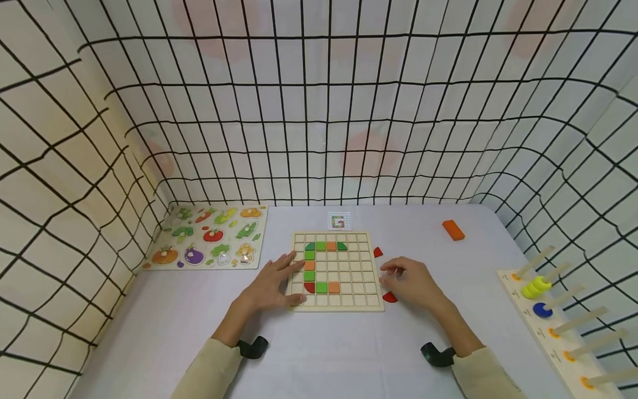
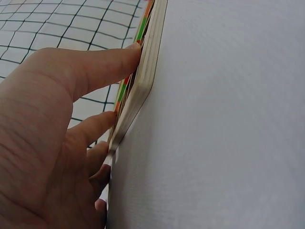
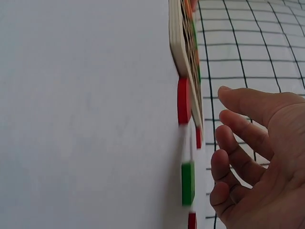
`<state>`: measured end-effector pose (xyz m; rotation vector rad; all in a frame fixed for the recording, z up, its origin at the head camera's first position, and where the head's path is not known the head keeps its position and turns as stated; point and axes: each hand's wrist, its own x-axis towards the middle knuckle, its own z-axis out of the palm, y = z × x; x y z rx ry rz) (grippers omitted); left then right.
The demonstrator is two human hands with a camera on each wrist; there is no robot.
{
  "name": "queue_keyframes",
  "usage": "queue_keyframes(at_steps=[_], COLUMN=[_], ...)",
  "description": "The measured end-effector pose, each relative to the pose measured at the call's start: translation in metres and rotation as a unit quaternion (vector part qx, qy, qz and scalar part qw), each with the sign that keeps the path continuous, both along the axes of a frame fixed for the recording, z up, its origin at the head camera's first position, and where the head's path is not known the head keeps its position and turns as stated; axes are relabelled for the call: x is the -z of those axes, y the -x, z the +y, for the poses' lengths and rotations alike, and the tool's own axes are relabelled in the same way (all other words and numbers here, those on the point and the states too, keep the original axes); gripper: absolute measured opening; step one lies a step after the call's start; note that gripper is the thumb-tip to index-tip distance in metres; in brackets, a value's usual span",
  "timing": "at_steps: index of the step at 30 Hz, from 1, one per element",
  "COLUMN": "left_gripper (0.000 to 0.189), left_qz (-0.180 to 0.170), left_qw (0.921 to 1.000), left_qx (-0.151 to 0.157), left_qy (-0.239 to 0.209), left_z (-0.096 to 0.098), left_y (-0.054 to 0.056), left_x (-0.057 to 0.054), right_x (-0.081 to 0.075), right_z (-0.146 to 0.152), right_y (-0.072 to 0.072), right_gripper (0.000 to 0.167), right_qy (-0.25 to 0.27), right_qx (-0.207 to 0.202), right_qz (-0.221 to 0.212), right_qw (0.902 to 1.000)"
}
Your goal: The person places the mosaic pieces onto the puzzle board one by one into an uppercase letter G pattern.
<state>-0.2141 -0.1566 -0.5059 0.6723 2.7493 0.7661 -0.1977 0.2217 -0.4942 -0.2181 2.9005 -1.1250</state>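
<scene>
A wooden grid board [image 1: 354, 274] lies flat in the head view, with green, orange and red pieces set in a C-like shape. At its lower left corner sits a red quarter-round piece [image 1: 309, 287]; an orange square [image 1: 334, 287] ends the bottom row. My left hand [image 1: 269, 285] rests on the board's left edge, fingers spread. Just right of the board hovers my right hand [image 1: 412, 281], fingers loosely bent, holding nothing in the right wrist view. Near it lie a red quarter-round [image 1: 390, 297], another red piece [image 1: 377, 252] and a green piece [image 3: 188, 183].
A small pattern card [image 1: 339, 221] lies behind the board. To the left is a vegetable puzzle board [image 1: 203, 252]. An orange block [image 1: 453, 230] lies at the back right. A peg board [image 1: 540, 338] with yellow and blue rings stands along the right edge. Black-lined cloth surrounds the table.
</scene>
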Motion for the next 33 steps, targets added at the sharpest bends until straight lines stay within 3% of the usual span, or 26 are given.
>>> queue_keyframes(at_steps=[20, 29, 33], left_gripper=[0.088, 0.087, 0.087], left_qz=[0.006, 0.004, 0.003], left_qw=[1.0000, 1.0000, 1.0000], left_qx=[-0.001, -0.002, -0.001], left_qy=[-0.002, -0.005, -0.005], left_z=[0.000, 0.000, 0.000], left_y=[0.000, -0.001, -0.001], left_x=[0.001, 0.000, 0.001], right_x=[0.010, 0.017, 0.018], right_z=[0.087, 0.099, 0.098], right_y=[-0.021, -0.016, -0.012], right_gripper=[0.028, 0.044, 0.042], right_qy=[-0.045, -0.053, -0.058], right_qx=[0.059, 0.060, 0.050], right_qz=[0.012, 0.007, 0.009], right_qw=[0.9972, 0.9968, 0.9970])
